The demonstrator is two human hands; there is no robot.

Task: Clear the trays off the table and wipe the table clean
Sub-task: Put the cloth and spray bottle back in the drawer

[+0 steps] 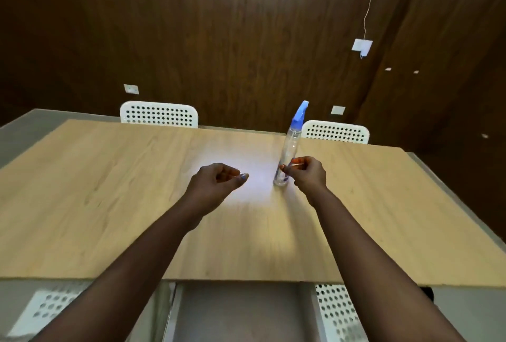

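The light wooden table [115, 199] carries a clear spray bottle [290, 147] with a blue trigger head, standing upright right of centre. My right hand [308, 174] hovers just right of the bottle's lower part. Its fingers are loosely curled with the tips close to the bottle, not wrapped round it. My left hand [217, 181] hangs over the middle of the table, fingers loosely curled and holding nothing. No tray or cloth is in view.
Two white perforated chairs stand at the far edge, one left [158, 114] and one right [335, 132]. Another white perforated chair [336, 311] sits tucked under the near edge. A dark wood-panelled wall [219, 40] rises behind the table.
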